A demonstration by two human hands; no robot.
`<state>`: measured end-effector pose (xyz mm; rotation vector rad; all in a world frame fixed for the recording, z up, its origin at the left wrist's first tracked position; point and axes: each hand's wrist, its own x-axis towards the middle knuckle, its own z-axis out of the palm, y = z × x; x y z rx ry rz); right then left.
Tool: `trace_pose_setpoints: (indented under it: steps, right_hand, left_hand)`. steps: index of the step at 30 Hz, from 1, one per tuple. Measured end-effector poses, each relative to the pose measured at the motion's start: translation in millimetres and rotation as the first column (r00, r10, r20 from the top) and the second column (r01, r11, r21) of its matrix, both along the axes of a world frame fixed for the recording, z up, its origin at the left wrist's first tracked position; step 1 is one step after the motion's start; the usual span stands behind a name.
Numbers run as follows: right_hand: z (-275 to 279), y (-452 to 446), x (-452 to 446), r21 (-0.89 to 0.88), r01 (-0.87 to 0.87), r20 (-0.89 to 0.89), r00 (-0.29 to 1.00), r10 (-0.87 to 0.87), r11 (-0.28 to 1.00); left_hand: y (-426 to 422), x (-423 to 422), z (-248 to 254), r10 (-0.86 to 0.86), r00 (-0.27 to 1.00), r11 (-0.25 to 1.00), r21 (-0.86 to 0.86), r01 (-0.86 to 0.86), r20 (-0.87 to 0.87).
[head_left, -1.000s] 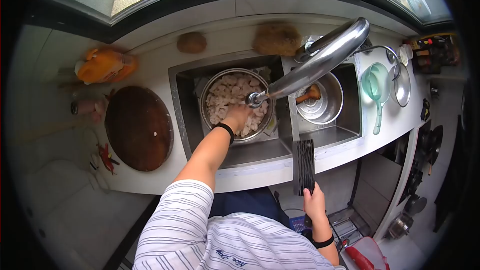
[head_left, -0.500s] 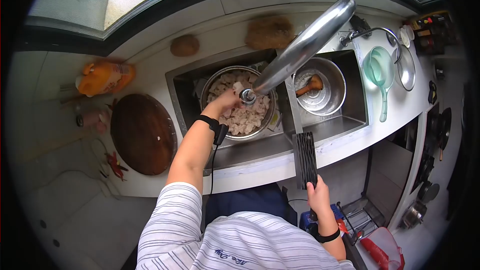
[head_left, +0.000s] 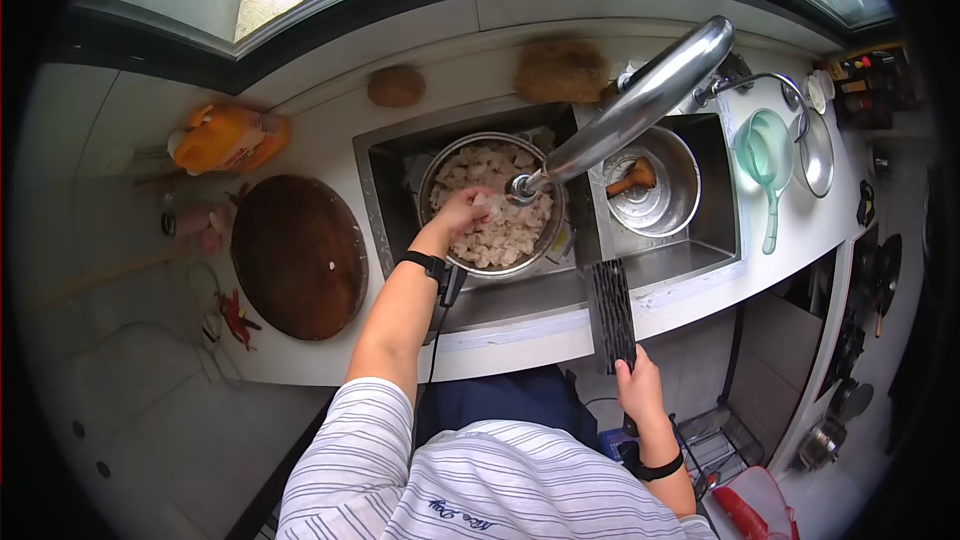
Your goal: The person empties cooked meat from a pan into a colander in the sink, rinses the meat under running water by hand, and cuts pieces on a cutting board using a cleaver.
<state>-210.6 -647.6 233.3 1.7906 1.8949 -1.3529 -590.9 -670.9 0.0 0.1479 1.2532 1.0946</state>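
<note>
My left hand is over a round metal basin of pale chopped pieces in the left sink bowl, its fingers closed on a pale piece. The faucet spout hangs just right of those fingers. My right hand grips the handle of a cleaver with a dark, streaked blade, held upright in front of the counter edge near the sink divider. In the right sink bowl stands a metal pot with a brown wooden-looking object inside.
A round dark cutting board lies left of the sink, with red peppers beside it and an orange jug behind. On the right are a green ladle and a metal lid. The faucet arches over the sink.
My left hand has risen from the pieces in the basin with a piece in its fingers. My right hand still holds the cleaver. The camera view has shifted slightly.
</note>
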Motion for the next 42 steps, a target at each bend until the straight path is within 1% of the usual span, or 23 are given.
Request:
trace_pose_setpoints:
  steps: [2,4,5,6,7,8,10,12,13,14,17,18,19,21,22,25,27,29,30,34,36,39,42]
  right_hand:
    - [-0.5,0.1,-2.4,0.001,-0.001,0.003,1.000,0.001,1.000]
    - [-0.7,-1.0,-4.6,0.006,-0.009,-0.001,1.000,0.009,1.000]
    - [-0.5,-1.3,-4.8,0.013,-0.013,-0.007,1.000,0.013,1.000]
    - [-3.8,-1.9,-2.5,0.012,-0.014,-0.005,1.000,0.014,1.000]
    - [-10.0,-3.6,1.7,0.078,-0.072,-0.041,0.996,0.075,0.994]
    - [-13.6,-5.4,4.4,0.143,-0.126,-0.074,0.988,0.138,0.982]
    - [-15.8,-5.0,2.2,0.139,-0.118,-0.079,0.988,0.130,0.983]
    - [-14.5,-7.1,-1.5,0.132,-0.104,-0.077,0.990,0.115,0.986]
    - [-6.8,-5.2,-8.3,0.048,-0.054,-0.032,0.998,0.056,0.997]
    - [-1.7,-2.4,-12.2,-0.029,-0.002,0.018,1.000,0.003,1.000]
    - [-0.5,-1.0,-11.0,-0.016,-0.002,0.037,0.999,0.003,1.000]
    - [-3.4,-1.9,-7.4,-0.006,0.016,0.029,0.999,-0.015,1.000]
    - [-3.5,1.6,-6.9,-0.003,0.020,0.031,0.999,-0.019,1.000]
    - [2.4,0.9,-4.1,-0.004,0.050,0.018,0.999,-0.050,0.999]
    - [1.3,1.5,-1.6,0.014,0.040,0.024,0.999,-0.040,0.999]
    - [-5.2,4.0,3.7,0.013,0.052,0.015,0.999,-0.052,0.999]
    - [-3.7,5.9,-0.4,0.021,0.051,0.015,0.999,-0.052,0.998]
    - [-1.7,6.9,-6.1,0.026,0.048,0.019,0.999,-0.049,0.998]
    - [0.3,7.5,-9.4,0.025,0.031,0.023,0.999,-0.032,0.999]
    - [9.0,7.6,-19.6,0.121,-0.052,-0.017,0.998,0.054,0.991]
    - [6.1,5.5,-17.0,0.187,-0.059,0.012,0.998,0.057,0.981]
    - [14.8,14.9,-15.9,0.323,-0.007,0.021,1.000,0.001,0.947]
    - [18.6,35.2,0.2,0.448,0.066,0.040,0.995,-0.094,0.891]
  left_hand:
    - [-1.7,1.3,10.2,0.018,0.999,0.998,0.062,-0.017,-0.027]
    - [-2.2,0.8,20.7,-0.007,0.947,0.999,-0.045,-0.007,-0.320]
    - [-3.3,3.1,22.2,-0.007,0.948,0.999,-0.046,-0.008,-0.317]
    - [-5.3,6.4,24.7,0.206,0.962,0.938,-0.245,-0.246,-0.177]
    - [-8.5,9.8,25.1,0.432,0.898,0.784,-0.458,-0.420,-0.084]
    - [-16.9,16.3,10.8,0.430,0.899,0.783,-0.461,-0.418,-0.085]
    - [-28.7,25.9,-21.0,0.583,0.798,0.699,-0.597,-0.394,0.155]
    - [-24.6,35.4,-35.2,0.577,0.812,0.659,-0.639,-0.396,0.091]
    - [-17.9,41.9,-31.6,0.572,0.820,0.617,-0.676,-0.403,0.033]
    - [-10.1,44.8,-27.9,0.559,0.826,0.605,-0.718,-0.343,0.076]
    - [-22.5,63.4,-101.3,0.513,0.856,0.653,-0.677,-0.340,0.064]
    - [-8.4,73.0,-69.0,0.579,0.814,0.608,-0.642,-0.468,-0.046]
    - [-4.6,70.3,-73.1,0.575,0.817,0.611,-0.641,-0.464,-0.042]
    - [-7.2,63.9,-79.9,0.663,0.654,0.711,-0.580,-0.399,0.364]
    - [-2.3,60.0,-80.7,0.722,0.620,0.642,-0.630,-0.437,0.306]
    - [5.2,35.5,-75.8,0.786,0.527,0.605,-0.575,-0.550,0.324]
    - [14.5,23.3,-42.5,0.773,0.546,0.618,-0.575,-0.536,0.322]
    - [17.2,13.0,-17.8,0.622,0.727,0.767,-0.414,-0.491,0.291]
    - [24.0,7.6,-5.6,0.601,0.761,0.747,-0.510,-0.426,0.244]
    - [25.1,5.1,-7.4,0.561,0.797,0.768,-0.500,-0.399,0.225]
    - [29.9,13.1,-28.1,0.578,0.729,0.801,-0.428,-0.419,0.367]
    - [53.7,25.4,32.2,0.563,0.666,0.824,-0.275,-0.495,0.489]
    - [62.1,19.7,54.0,0.517,0.737,0.852,-0.177,-0.494,0.436]
